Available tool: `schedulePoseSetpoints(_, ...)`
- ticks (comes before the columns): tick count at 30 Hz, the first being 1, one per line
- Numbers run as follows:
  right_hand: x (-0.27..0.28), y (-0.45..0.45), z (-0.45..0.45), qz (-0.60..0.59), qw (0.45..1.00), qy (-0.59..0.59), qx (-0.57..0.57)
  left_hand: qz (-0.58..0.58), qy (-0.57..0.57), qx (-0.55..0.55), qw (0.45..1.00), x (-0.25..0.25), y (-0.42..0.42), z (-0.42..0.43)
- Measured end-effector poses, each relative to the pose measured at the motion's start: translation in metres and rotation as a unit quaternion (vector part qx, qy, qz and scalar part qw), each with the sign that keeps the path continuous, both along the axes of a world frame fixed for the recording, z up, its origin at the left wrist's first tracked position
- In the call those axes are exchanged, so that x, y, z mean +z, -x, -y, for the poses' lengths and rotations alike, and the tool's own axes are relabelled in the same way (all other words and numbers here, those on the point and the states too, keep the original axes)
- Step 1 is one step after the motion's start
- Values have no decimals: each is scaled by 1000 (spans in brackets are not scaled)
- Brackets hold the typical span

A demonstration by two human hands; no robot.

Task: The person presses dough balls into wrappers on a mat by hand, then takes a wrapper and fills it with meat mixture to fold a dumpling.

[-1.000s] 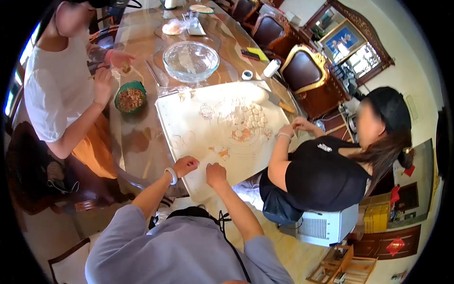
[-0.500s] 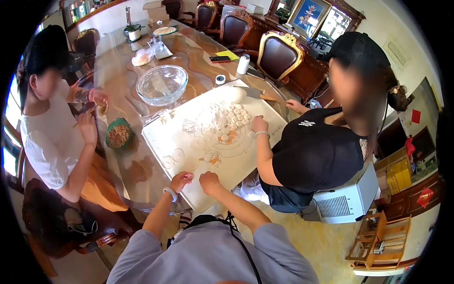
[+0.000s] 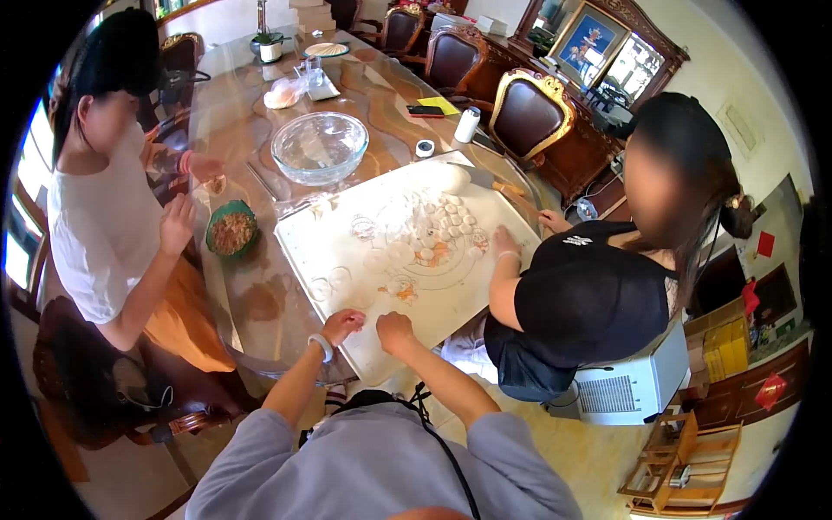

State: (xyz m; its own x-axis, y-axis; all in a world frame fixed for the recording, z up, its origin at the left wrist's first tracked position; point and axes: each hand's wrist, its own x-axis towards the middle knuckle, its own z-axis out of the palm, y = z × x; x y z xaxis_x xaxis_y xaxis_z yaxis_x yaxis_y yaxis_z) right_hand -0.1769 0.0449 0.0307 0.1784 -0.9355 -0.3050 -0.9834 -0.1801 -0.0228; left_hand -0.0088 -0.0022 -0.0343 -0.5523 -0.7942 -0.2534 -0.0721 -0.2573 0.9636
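Head view: white board (image 3: 446, 290) on the worktop (image 3: 234, 286)
Left hand (image 3: 343, 325): fingers curled at the board's edge; cannot tell whether grasping anything
Right hand (image 3: 395, 334): clenched, near the left, contents hidden
Dough rounds (image 3: 375, 259): on the board, beyond both hands

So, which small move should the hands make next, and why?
Perhaps the right hand should reach toward the small dough pieces: they lie clustered farther across the mat, while that hand and the left hand are curled by its near edge.
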Motion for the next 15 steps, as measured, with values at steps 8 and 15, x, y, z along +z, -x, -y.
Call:
schedulePoseSetpoints(8, 2, -5, 4, -11, 999, 30, -22, 22, 49, 10, 998, -23, -1, 1)
schedulePoseSetpoints(15, 9, -12, 0, -26, 998, 14, -49, 58, 72, -37, 995, 9, -5, -3)
